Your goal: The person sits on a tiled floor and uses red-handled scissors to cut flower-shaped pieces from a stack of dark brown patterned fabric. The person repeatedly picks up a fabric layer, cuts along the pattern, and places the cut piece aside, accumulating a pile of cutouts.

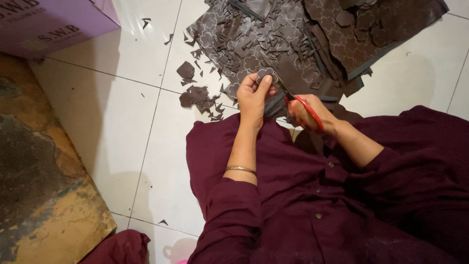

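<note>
Head view, flower cutout (pixel 266 75) pinched between left hand (pixel 254 95) fingers (pixel 264 87), scissors (pixel 293 95) beside.

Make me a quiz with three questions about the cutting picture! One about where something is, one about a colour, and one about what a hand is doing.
1. Where is the purple box?
A. top left, on the floor
B. on the person's lap
C. under the sheets

2. What colour are the scissors' handles?
A. blue
B. red
C. yellow

3. What is the left hand doing?
A. resting flat on the floor
B. holding the box
C. pinching a small flower-shaped piece

Answers:
1 A, the box sits at the top left corner, on the white tile floor.
2 B, the handles in the right hand are red.
3 C, the thumb and fingers grip the dark cutout while the scissors' blades meet it, over the pile of patterned sheets.
</note>
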